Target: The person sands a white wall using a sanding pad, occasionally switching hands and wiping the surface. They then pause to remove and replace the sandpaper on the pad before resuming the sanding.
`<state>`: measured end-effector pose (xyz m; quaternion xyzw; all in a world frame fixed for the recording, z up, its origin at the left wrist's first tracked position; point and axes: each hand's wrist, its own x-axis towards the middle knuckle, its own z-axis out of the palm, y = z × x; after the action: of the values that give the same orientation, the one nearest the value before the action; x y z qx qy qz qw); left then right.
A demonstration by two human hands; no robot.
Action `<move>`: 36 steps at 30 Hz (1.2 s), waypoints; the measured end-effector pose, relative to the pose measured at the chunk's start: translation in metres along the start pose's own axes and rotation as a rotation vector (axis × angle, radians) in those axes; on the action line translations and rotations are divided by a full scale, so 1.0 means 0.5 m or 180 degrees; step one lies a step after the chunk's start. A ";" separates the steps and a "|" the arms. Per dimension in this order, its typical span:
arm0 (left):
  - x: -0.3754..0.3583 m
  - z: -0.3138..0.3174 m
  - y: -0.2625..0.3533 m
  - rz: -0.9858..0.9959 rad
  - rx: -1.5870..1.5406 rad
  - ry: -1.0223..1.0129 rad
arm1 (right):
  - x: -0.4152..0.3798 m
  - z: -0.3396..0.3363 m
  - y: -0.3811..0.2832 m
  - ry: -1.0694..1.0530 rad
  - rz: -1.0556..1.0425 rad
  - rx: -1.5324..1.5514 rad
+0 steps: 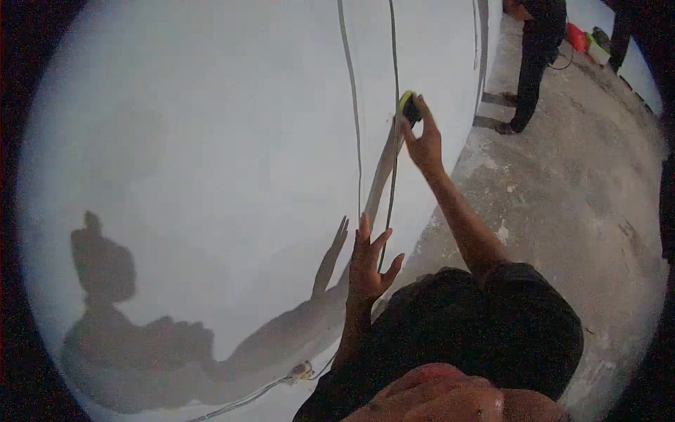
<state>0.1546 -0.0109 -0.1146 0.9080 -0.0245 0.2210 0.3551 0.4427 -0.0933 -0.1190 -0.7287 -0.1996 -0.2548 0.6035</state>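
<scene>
My right hand (425, 144) reaches far along the white wall (211, 141), its fingers closed around a small black and yellow tool (410, 107) that looks like a tape measure. The tool is at the wall, over a long dark line (394, 56) like a cable or strip. Nearer to me, my left hand (367, 269) is spread against or close to the wall beside the same line, holding nothing. A second dark line (348, 53) runs roughly alongside, left of the tool. The tool's far side is hidden.
Grey wires (242, 401) lead to a small fitting (302, 371) low on the wall. Right of the wall is a worn concrete floor (562, 190). Another person in dark trousers (532, 67) stands at the upper right, near red and yellow-green items (578, 39). Shadows fall across the wall.
</scene>
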 end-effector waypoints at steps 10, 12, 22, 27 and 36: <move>-0.008 0.003 -0.023 -0.0056 -0.0032 0.0102 | -0.056 0.015 -0.043 -0.0238 -0.0125 0.0087; -0.008 -0.002 -0.012 -0.0099 -0.0091 0.0095 | -0.021 0.018 -0.030 0.0026 -0.0382 -0.0020; 0.000 -0.004 0.001 -0.0067 0.0029 0.0066 | -0.046 0.002 -0.067 -0.0197 -0.0239 0.0068; 0.003 -0.016 0.020 -0.0054 0.0070 0.0013 | 0.060 -0.010 -0.043 -0.0030 0.0129 0.0331; -0.009 0.024 -0.030 -0.0028 0.0047 0.0016 | -0.024 0.019 -0.027 -0.0302 -0.0219 -0.0038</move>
<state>0.1581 -0.0080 -0.1342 0.9101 -0.0180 0.2219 0.3494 0.4264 -0.0814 -0.1172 -0.7363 -0.2514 -0.2417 0.5799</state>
